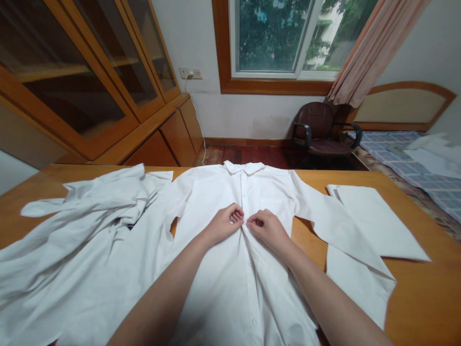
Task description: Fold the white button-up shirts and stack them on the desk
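In the head view, a white shirt [272,192] lies centrally on the table [425,298], collar [254,168] toward twelve o'clock; the left hand [225,224] and right hand [268,230] pinch its front; crumpled white clothing [82,254] lies toward nine, folded white cloth [382,221] toward three.

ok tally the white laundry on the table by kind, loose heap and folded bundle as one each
Spread button-up shirt: 1
Loose heap: 1 (garments inside can't be counted)
Folded bundle: 1
Total: 3
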Tool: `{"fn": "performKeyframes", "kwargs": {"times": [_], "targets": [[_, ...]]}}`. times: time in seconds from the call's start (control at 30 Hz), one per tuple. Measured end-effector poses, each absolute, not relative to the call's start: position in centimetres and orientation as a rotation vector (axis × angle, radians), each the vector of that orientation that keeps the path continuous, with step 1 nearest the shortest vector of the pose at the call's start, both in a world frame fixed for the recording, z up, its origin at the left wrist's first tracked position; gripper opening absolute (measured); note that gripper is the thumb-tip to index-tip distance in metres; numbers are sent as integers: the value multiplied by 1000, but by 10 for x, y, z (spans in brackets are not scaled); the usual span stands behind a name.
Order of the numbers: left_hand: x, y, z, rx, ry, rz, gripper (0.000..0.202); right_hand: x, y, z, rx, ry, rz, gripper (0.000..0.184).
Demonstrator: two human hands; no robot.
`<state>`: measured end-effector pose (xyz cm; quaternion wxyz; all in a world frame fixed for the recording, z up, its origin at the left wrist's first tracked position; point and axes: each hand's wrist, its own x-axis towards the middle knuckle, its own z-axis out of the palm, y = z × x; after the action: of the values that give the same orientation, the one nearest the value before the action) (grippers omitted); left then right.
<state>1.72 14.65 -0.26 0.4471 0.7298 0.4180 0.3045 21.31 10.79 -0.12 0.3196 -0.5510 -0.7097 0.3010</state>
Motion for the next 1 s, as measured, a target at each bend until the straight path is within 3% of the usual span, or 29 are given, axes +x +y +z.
{"fn": "performKeyframes", "kwargs": {"times": [1.0], "targets": [[18, 146, 0, 1756, 1040, 749, 9, 209, 109, -2, -1536, -1843, 773, 7]]}}
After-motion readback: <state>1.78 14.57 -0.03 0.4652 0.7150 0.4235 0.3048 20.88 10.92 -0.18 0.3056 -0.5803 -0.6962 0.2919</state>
